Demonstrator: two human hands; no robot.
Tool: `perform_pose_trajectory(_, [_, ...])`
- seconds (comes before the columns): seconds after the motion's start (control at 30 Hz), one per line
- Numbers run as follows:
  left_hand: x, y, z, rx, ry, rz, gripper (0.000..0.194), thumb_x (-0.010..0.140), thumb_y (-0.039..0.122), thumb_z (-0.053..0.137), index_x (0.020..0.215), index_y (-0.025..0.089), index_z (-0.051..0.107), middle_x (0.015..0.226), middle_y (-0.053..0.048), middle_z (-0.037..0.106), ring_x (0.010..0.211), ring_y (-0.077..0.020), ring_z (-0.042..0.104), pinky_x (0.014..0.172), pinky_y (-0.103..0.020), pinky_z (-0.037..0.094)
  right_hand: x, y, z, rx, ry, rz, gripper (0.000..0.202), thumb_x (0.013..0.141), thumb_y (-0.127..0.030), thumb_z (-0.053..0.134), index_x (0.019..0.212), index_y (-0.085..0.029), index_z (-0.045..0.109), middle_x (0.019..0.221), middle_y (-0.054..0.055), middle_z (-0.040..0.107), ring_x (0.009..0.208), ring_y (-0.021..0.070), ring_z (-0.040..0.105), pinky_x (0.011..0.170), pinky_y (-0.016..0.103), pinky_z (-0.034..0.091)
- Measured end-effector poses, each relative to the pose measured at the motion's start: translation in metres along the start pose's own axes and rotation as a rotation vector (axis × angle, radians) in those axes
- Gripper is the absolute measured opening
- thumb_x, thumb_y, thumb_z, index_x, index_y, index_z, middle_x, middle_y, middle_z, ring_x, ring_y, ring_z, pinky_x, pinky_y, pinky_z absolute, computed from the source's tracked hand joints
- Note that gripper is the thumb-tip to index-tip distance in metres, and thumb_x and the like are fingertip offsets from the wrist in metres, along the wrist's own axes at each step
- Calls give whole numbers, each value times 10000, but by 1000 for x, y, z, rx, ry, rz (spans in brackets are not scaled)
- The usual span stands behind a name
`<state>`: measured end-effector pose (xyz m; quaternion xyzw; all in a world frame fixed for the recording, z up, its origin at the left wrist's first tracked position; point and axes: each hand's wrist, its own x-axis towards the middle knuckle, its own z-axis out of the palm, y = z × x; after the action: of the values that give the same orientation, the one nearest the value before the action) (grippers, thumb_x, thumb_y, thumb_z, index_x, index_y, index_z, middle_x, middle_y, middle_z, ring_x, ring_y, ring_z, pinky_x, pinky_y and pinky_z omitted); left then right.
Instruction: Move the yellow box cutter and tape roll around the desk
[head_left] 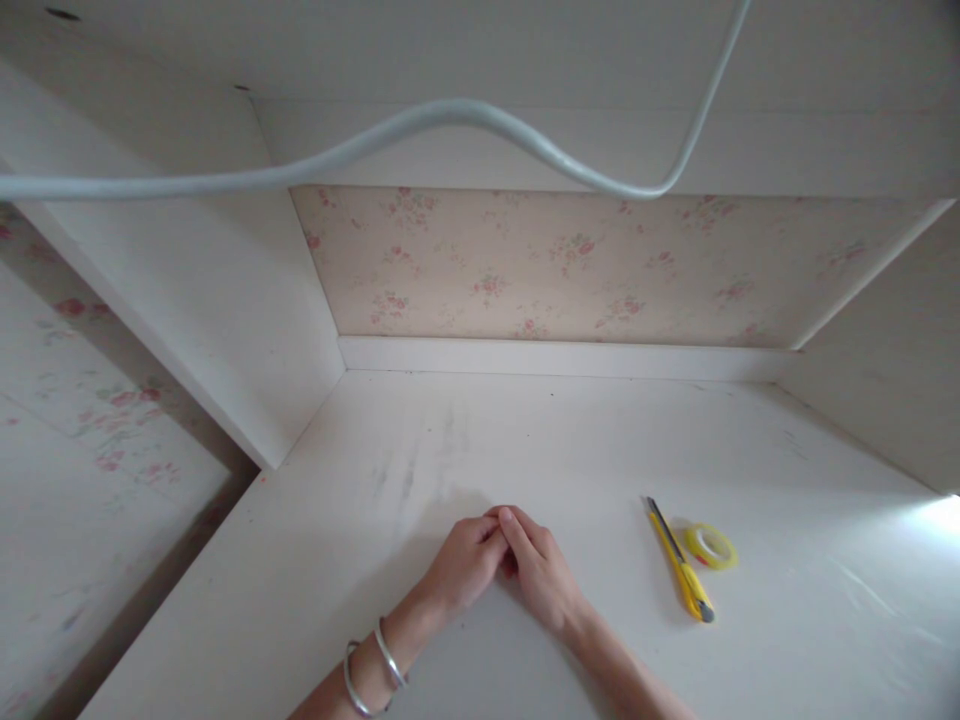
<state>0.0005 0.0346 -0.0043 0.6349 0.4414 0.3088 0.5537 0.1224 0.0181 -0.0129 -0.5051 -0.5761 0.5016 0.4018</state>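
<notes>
My left hand (463, 562) and my right hand (541, 572) rest together on the white desk top (570, 440), fingertips touching at the middle. The fingers are curled close and I cannot see anything between them. Two silver bangles (371, 668) ring my left wrist. To the right of my right hand lies a yellow utility knife (681, 562), pointing away from me, and beside it a small roll of yellow tape (710, 546) lies flat.
White side panels (225, 300) and a flowered back wall (570, 265) enclose the desk. A pale cable (420, 120) hangs across the top of the view. The desk's left edge drops to a flowered surface (90, 440).
</notes>
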Motion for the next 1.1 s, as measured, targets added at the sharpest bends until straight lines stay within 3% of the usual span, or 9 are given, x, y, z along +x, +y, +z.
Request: perform_pose_trajectory(1.1, [0,5,0,-3,-2,-20,410,892,393,354,638,154,569,630,-22,606,621,-141,563,590,-230,404,0,1,-1,3,-1,19,460,935,-541,292,748,-190,523,578,-38,441,553,111,415,529,235,319])
